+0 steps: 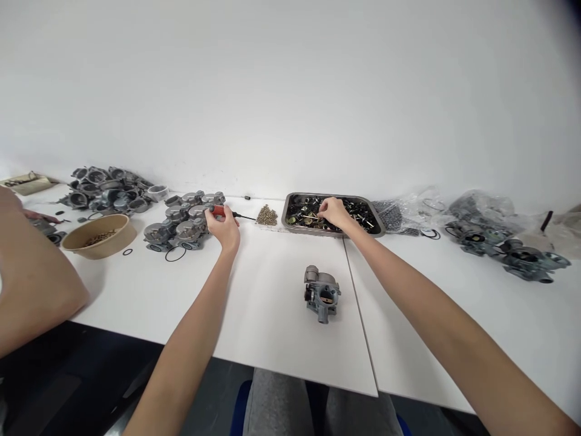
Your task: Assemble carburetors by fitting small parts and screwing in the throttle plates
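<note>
My left hand [224, 229] is closed around the red handle of a screwdriver [219, 210], whose dark shaft points right toward a small heap of brass screws [267, 215]. Over a metal tray [333, 232] full of small dark and brassy parts, my right hand [333, 212] dips in with its fingers pinched together. What sits between those fingertips, if anything, is too small to make out. A single grey carburetor [322, 295] stands on the white table in front of me, touched by neither hand. Several more carburetors [188, 224] are grouped beside my left hand.
A tan bowl [122, 239] with brass pieces stands at left, near a co-worker's arm [40, 284]. Behind it is a pile of carburetor bodies [106, 188]. Clear plastic bags [422, 203] and more carburetors [529, 260] lie at right. A seam [358, 309] crosses the table.
</note>
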Demonstrator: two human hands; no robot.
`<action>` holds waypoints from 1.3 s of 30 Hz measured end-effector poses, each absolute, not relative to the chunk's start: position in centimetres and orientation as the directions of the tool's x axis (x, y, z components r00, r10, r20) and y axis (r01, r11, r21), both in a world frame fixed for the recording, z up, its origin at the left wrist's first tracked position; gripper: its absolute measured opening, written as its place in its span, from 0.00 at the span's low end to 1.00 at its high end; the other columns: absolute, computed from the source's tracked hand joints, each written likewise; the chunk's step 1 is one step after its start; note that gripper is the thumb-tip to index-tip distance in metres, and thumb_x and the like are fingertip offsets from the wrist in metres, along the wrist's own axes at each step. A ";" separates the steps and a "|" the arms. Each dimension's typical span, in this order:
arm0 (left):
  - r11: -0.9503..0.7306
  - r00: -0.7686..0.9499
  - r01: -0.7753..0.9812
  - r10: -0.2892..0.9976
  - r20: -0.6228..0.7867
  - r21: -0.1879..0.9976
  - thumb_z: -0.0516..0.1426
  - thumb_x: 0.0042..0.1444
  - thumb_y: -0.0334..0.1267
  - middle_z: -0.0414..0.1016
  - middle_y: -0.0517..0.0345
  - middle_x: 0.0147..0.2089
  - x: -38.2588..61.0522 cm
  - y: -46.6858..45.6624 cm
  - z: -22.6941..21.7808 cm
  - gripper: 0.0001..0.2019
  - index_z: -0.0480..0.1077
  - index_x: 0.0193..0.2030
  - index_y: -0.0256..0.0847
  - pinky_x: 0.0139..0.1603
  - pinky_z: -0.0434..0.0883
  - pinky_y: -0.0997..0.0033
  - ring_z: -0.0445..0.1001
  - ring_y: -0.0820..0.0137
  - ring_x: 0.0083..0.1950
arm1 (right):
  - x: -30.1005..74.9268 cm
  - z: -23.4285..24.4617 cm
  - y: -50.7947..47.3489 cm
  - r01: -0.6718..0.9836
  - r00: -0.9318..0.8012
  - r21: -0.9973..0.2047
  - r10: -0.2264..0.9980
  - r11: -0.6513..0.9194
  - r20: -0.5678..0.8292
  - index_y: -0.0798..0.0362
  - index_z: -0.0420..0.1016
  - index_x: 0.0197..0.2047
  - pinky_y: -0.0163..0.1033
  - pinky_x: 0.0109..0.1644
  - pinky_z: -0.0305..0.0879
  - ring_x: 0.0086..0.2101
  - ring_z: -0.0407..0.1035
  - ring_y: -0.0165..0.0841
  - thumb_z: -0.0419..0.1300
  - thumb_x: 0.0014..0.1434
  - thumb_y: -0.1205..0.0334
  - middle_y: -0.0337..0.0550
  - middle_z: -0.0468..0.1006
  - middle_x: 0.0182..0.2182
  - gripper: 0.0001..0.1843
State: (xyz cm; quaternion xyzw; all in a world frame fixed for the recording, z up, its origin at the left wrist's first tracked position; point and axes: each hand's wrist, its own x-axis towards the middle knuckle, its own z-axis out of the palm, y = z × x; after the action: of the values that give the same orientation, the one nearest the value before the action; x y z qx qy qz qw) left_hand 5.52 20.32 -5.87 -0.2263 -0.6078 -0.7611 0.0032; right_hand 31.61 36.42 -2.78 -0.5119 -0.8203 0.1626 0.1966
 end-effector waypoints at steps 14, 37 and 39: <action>-0.249 -0.873 0.360 0.249 0.419 0.899 0.54 0.58 0.44 0.58 0.70 0.28 5.0 20.7 -6.1 0.12 0.52 0.35 0.43 0.15 0.57 0.78 0.61 0.82 0.15 | 39.9 0.2 26.5 0.557 -0.490 -0.671 0.846 0.489 0.209 0.54 0.82 0.33 0.39 0.40 0.70 0.32 0.75 0.34 0.66 0.49 0.62 0.42 0.81 0.29 0.07; -0.179 -0.875 0.383 0.245 0.418 0.906 0.50 0.66 0.39 0.58 0.66 0.35 4.5 21.1 -5.3 0.08 0.52 0.39 0.41 0.19 0.64 0.79 0.54 0.88 0.22 | 40.1 -0.1 17.5 0.316 -0.772 -0.903 0.632 0.290 -0.066 0.52 0.83 0.37 0.38 0.35 0.71 0.32 0.76 0.33 0.67 0.54 0.59 0.43 0.82 0.30 0.08; -0.164 -0.872 0.380 0.265 0.412 0.910 0.49 0.66 0.38 0.58 0.66 0.35 4.3 21.2 -5.3 0.08 0.51 0.39 0.41 0.20 0.65 0.78 0.53 0.88 0.22 | 40.1 0.0 17.3 0.326 -0.784 -0.884 0.619 0.335 -0.054 0.51 0.83 0.38 0.37 0.32 0.66 0.29 0.74 0.31 0.66 0.55 0.60 0.41 0.81 0.28 0.08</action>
State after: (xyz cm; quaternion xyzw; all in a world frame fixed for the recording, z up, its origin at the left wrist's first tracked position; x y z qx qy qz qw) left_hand 4.31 21.19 -5.27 -0.2499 -0.6452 -0.7209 0.0398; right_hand 40.07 17.31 -0.02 -0.2939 -0.8036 0.4959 0.1478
